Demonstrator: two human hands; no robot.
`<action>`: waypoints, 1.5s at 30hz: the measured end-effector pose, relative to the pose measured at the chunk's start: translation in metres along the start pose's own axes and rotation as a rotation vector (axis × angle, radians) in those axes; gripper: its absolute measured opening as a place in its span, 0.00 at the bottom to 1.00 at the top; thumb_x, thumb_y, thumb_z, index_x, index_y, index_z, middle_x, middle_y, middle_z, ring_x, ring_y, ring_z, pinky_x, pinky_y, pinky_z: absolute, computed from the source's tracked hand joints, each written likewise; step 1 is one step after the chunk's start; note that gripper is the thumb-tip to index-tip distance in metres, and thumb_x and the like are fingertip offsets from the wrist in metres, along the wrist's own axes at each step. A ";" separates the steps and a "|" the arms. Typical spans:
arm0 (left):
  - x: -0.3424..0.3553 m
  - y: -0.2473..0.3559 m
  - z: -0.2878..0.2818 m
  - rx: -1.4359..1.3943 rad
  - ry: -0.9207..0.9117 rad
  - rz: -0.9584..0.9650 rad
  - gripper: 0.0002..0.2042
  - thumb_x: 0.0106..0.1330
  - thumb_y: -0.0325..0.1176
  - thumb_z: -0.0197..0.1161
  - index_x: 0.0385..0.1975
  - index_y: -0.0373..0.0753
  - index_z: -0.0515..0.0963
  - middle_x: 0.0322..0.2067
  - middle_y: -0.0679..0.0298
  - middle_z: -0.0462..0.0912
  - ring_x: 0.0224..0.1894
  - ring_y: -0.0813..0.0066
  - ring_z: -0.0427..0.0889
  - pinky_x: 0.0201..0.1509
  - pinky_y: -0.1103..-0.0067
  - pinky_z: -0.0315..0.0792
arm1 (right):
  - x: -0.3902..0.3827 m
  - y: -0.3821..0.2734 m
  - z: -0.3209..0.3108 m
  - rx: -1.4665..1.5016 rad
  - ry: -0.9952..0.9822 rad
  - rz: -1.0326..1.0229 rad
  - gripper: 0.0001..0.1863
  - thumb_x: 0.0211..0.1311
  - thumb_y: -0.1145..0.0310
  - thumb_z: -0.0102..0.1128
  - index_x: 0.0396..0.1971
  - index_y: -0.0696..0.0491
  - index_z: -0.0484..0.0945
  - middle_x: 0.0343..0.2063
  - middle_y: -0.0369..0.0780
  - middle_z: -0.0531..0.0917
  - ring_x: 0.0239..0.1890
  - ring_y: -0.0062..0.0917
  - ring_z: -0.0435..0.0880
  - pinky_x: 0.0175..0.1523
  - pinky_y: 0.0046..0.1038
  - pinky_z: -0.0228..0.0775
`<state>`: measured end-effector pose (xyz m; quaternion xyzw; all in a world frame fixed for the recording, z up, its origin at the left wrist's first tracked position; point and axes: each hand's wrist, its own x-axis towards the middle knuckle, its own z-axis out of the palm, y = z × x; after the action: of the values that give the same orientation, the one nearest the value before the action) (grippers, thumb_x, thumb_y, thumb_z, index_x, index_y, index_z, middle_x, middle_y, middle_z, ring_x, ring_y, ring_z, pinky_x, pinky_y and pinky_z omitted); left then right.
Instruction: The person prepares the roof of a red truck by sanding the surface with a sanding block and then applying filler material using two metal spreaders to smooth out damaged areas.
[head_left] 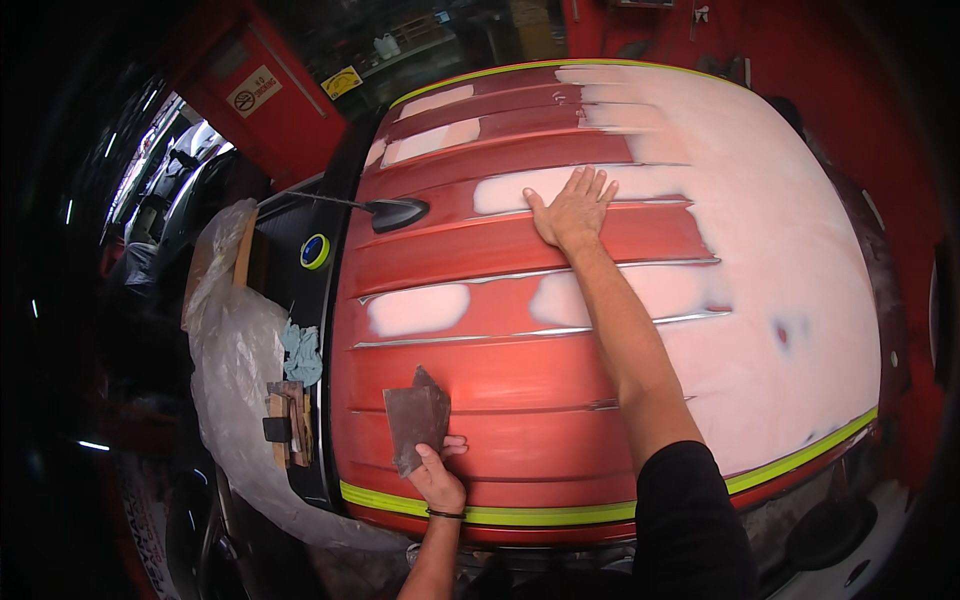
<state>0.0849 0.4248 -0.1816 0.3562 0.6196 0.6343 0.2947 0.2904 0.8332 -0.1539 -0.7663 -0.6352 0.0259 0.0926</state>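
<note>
Before me spreads a red vehicle roof (480,375) with raised ribs and sanded, pale pink-white filler or primer patches. A broad pale area (790,250) covers its right side. My right hand (575,210) lies flat, fingers spread, on a long pale patch (505,192) near the middle of the roof. Low on the left, my left hand (438,480) grips a folded sheet of dark sandpaper (415,425) between thumb and fingers, over the red paint close to the near edge. A dark band circles the left wrist.
Yellow-green masking tape (560,515) lines the roof's near and far edges. A black shark-fin antenna (398,214) stands at the left. Beyond it are a tape roll (315,251), a blue cloth (300,352), sanding blocks (290,425) and plastic sheeting (235,345). A red door (265,95) stands behind.
</note>
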 end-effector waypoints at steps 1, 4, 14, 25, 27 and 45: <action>0.000 0.002 0.002 0.007 0.009 0.008 0.27 0.90 0.51 0.43 0.57 0.26 0.73 0.39 0.50 0.87 0.37 0.64 0.88 0.42 0.72 0.84 | 0.005 0.015 -0.002 0.003 0.001 0.019 0.60 0.76 0.23 0.32 0.84 0.67 0.47 0.85 0.57 0.49 0.88 0.51 0.41 0.87 0.57 0.22; 0.001 0.000 0.000 0.013 0.022 0.015 0.28 0.90 0.52 0.43 0.57 0.26 0.73 0.39 0.50 0.87 0.37 0.64 0.88 0.41 0.73 0.84 | 0.017 0.060 -0.010 -0.004 -0.011 0.084 0.61 0.75 0.23 0.33 0.83 0.67 0.47 0.85 0.57 0.49 0.88 0.51 0.41 0.87 0.57 0.22; 0.002 -0.001 0.001 -0.032 0.019 0.018 0.27 0.90 0.51 0.44 0.57 0.25 0.73 0.41 0.49 0.87 0.37 0.63 0.89 0.40 0.72 0.85 | 0.027 0.119 -0.019 -0.042 -0.001 0.197 0.64 0.73 0.20 0.32 0.83 0.69 0.47 0.84 0.60 0.49 0.87 0.55 0.41 0.87 0.56 0.23; -0.001 0.004 0.002 -0.027 0.009 0.001 0.29 0.90 0.53 0.44 0.58 0.24 0.73 0.44 0.49 0.86 0.37 0.63 0.88 0.40 0.72 0.86 | -0.015 0.004 -0.009 -0.029 -0.036 0.001 0.62 0.76 0.22 0.29 0.83 0.69 0.47 0.84 0.60 0.47 0.87 0.55 0.39 0.87 0.54 0.23; 0.001 0.003 0.000 -0.023 -0.022 0.015 0.29 0.90 0.53 0.44 0.58 0.24 0.73 0.45 0.49 0.86 0.37 0.63 0.88 0.40 0.72 0.86 | -0.025 -0.010 -0.006 -0.021 -0.026 -0.085 0.61 0.75 0.22 0.29 0.83 0.67 0.49 0.85 0.58 0.48 0.88 0.53 0.40 0.88 0.53 0.23; 0.015 -0.006 -0.016 -0.280 -0.066 -0.082 0.33 0.89 0.53 0.45 0.45 0.21 0.82 0.34 0.49 0.90 0.31 0.64 0.92 0.38 0.72 0.89 | -0.658 0.134 -0.094 1.142 -0.821 -0.261 0.16 0.87 0.67 0.52 0.60 0.59 0.84 0.40 0.43 0.93 0.47 0.23 0.92 0.55 0.27 0.83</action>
<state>0.0627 0.4286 -0.1864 0.3068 0.5291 0.6899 0.3873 0.3088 0.1554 -0.1369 -0.4442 -0.5927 0.6295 0.2349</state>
